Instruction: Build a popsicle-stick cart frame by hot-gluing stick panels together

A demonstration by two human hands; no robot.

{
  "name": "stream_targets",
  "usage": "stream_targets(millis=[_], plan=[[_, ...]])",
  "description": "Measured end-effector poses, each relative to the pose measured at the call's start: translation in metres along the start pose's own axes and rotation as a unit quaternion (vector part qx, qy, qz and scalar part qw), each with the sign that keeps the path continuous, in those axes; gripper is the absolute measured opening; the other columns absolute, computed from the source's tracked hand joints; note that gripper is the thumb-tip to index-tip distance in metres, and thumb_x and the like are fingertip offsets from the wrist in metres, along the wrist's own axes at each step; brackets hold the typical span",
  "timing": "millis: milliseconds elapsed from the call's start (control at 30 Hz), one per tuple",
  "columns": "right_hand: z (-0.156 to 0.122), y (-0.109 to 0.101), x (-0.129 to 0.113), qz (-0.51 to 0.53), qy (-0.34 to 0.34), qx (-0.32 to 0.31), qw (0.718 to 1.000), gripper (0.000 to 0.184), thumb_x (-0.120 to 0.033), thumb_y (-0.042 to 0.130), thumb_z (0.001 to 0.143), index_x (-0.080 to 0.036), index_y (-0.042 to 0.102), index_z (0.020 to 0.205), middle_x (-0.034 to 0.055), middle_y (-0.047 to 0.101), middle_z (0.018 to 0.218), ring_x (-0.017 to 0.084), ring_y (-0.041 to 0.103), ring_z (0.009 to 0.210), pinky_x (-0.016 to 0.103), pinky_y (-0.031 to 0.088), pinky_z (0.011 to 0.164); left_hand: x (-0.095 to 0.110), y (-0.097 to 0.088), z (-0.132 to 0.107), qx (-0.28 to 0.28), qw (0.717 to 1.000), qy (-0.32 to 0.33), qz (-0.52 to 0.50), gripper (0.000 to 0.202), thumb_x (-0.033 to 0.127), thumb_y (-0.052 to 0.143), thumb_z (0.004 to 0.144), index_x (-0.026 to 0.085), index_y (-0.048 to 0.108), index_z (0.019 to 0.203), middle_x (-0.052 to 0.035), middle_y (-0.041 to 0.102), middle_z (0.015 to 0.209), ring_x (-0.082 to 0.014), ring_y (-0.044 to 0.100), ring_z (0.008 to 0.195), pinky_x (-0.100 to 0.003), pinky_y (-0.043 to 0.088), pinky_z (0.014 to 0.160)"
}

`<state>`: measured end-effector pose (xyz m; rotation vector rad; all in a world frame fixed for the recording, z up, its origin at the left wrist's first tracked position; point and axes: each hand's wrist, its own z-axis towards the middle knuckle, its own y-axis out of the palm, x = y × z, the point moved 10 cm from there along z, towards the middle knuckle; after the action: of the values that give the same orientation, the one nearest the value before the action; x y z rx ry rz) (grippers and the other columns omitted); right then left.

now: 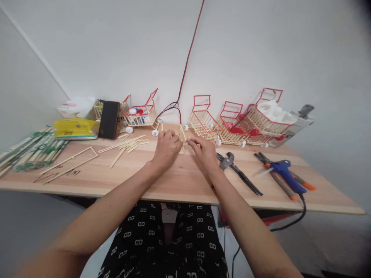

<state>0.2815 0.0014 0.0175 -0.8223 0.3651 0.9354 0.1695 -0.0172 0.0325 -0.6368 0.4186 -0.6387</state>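
A small frame of thin wooden sticks [182,134] stands on the tabletop between my two hands. My left hand [167,148] is closed at its left side, fingers curled over and pressing on it; the fingertips are partly hidden. From the right, my right hand [203,151] pinches a short thin wooden stick at the frame, thumb against forefinger. Left of my hands lies a loose pile of cut wooden sticks [127,146]. A white bottle cap [155,133] lies behind my left hand.
Small stick carts [203,119] with red rims line the wall. At right lie black pliers [239,172], a blue glue gun [285,175] and orange-handled pliers [279,185]. At left are a phone [109,119], a yellow packet [75,128], bundled sticks [43,150] and a stick frame [71,157].
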Motion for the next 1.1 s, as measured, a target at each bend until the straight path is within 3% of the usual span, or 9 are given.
stream_targets(millis=[967, 1100], plan=[[-0.001, 0.002, 0.002, -0.021, 0.024, -0.012, 0.999, 0.022, -0.036, 0.055, 0.089, -0.021, 0.069, 0.084, 0.0048, 0.073, 0.086, 0.02, 0.063, 0.078, 0.032, 0.046, 0.071, -0.001, 0.005, -0.001, -0.014, 1.0, -0.009, -0.014, 0.02, 0.027, 0.055, 0.092, 0.019, 0.066, 0.078, -0.0045, 0.067, 0.078, -0.0255, 0.051, 0.095, -0.041, 0.029, 0.076], [-0.001, 0.0, 0.0, -0.023, 0.013, -0.006, 1.0, 0.021, -0.034, 0.054, 0.089, -0.02, 0.07, 0.088, 0.0053, 0.073, 0.089, 0.02, 0.064, 0.081, 0.032, 0.047, 0.073, -0.005, -0.016, 0.001, 0.029, 0.997, -0.032, -0.058, 0.016, 0.025, 0.052, 0.094, 0.021, 0.068, 0.096, -0.0048, 0.071, 0.093, -0.0271, 0.05, 0.108, -0.045, 0.03, 0.088]])
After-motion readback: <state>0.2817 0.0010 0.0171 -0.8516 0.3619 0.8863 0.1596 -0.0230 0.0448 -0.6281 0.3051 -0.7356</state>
